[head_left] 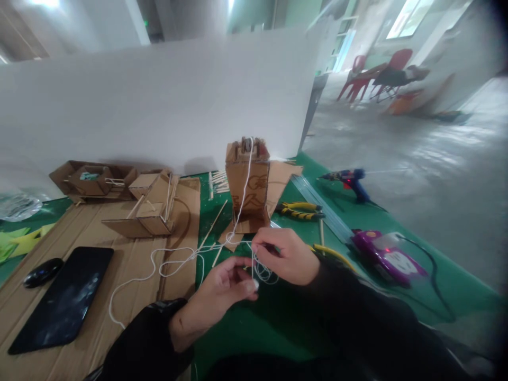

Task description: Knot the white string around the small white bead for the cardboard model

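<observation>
White string (245,193) runs over the top of an upright cardboard tower (246,185) and down its front into a tangle of loops. My right hand (288,255) pinches the string between thumb and fingers, just in front of the tower's base. Below and to its left, my left hand (228,283) has thumb and fingers closed on a lower stretch of the same string. A short length is stretched upright between the two hands. More loops hang by my right fingers, and loose string spreads left over the cardboard sheet (135,286).
On the left lie a phone (65,299), a black mouse (43,272) and cardboard constructions (153,203). To the right are yellow-handled pliers (299,210), clear glue sticks (323,206), a blue glue gun (349,182) and a purple device (387,256) with a cable. A white panel (159,106) stands behind.
</observation>
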### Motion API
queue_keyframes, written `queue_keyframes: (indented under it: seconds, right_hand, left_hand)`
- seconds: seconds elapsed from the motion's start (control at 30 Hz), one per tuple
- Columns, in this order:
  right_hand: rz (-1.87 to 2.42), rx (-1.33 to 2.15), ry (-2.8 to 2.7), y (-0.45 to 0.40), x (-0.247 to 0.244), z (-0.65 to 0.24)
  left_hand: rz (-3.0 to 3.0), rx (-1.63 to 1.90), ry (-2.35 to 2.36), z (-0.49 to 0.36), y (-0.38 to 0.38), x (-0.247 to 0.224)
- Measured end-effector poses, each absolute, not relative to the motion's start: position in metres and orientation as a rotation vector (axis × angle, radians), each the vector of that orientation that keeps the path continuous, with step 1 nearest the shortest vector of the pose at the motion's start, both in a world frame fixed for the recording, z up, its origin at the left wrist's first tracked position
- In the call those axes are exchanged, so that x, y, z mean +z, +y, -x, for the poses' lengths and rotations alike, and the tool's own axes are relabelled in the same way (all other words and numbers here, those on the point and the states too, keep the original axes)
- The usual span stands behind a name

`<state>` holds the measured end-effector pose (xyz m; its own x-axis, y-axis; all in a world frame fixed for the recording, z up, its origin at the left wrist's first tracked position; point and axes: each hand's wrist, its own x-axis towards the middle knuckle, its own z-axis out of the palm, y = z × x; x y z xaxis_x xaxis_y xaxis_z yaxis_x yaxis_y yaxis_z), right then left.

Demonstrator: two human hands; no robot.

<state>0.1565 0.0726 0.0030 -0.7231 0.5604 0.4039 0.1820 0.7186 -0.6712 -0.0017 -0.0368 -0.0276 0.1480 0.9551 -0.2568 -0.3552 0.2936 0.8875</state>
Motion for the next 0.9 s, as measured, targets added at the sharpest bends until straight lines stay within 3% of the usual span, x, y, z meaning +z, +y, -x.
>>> queue_keyframes:
  seconds: [0.47, 0.9]
  right_hand:
    - [0.15, 0.975, -2.405, 0.051, 0.01, -0.154]
    - [0.216, 0.96, -2.503, 0.064, -0.012, -0.146]
  left_hand:
    - [-0.585, 1.365, 1.039, 0.006, -0.031, -0.033]
    - [-0.585, 1.347, 0.93, 0.01, -0.033, -0.022]
